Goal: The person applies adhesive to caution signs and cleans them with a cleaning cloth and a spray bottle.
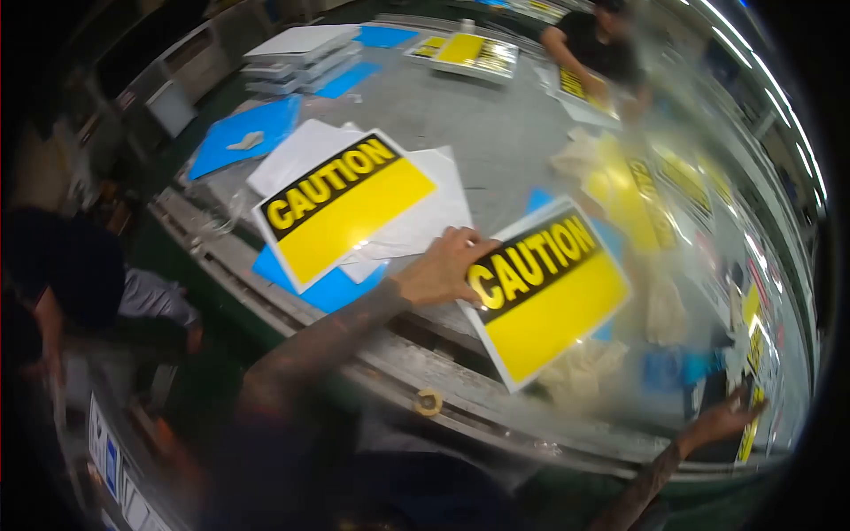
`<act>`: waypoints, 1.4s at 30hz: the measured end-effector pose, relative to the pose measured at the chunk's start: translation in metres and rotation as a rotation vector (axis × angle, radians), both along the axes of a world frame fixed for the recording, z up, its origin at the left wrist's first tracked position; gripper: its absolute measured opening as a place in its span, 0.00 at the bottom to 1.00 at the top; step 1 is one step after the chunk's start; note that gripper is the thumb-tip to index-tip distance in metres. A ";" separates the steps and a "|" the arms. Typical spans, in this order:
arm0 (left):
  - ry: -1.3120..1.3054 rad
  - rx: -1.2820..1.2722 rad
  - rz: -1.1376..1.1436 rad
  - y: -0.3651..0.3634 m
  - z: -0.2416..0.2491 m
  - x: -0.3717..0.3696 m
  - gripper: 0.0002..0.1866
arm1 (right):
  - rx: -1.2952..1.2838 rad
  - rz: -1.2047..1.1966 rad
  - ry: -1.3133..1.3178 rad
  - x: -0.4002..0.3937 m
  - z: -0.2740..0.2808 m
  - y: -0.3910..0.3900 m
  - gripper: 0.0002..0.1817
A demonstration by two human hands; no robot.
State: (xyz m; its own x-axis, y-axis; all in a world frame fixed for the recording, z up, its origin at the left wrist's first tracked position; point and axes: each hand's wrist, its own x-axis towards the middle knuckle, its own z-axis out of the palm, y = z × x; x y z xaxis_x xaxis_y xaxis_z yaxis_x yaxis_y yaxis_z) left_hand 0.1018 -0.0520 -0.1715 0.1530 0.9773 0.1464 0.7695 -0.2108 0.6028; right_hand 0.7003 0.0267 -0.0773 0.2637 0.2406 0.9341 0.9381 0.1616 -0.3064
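Observation:
My left hand (447, 265) is closed on the upper left corner of a yellow and black caution sign (558, 305), thumb on its face, holding it tilted at the table's near edge. To the left, another caution sign (354, 208) lies on white sheets (434, 199). At the far right, my right hand (726, 419) has its fingers apart beside a narrow yellow and black sign (751, 434). Whether it touches that sign is hard to make out. Beige cloth (584, 372) lies partly behind the held sign.
White panels (301, 44) are stacked at the back left near blue sheets (243, 137). Further caution signs (469, 53) lie at the back. Across the table (407, 97) a person (589, 53) handles a sign. A roll of tape (428, 403) sits on the near ledge. Another person (66, 257) is at left.

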 end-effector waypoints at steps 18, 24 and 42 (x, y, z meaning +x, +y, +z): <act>-0.121 -0.016 -0.053 -0.015 0.001 -0.020 0.60 | -1.387 1.491 0.119 -0.144 0.032 -0.001 0.52; -0.100 -0.098 -0.044 -0.018 0.019 -0.017 0.62 | -1.349 1.235 -0.638 -0.226 0.013 -0.039 0.40; -0.093 -0.032 -0.101 -0.014 0.010 -0.024 0.59 | -1.216 0.822 0.564 -0.130 0.030 0.000 0.38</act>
State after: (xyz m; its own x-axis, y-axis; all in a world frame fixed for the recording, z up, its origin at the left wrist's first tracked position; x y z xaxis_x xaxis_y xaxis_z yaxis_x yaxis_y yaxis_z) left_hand 0.0775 -0.0661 -0.1611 0.2377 0.9622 0.1330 0.6861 -0.2632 0.6782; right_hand 0.5706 0.0272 -0.0471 -0.0785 0.9930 -0.0885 0.4449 -0.0445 -0.8944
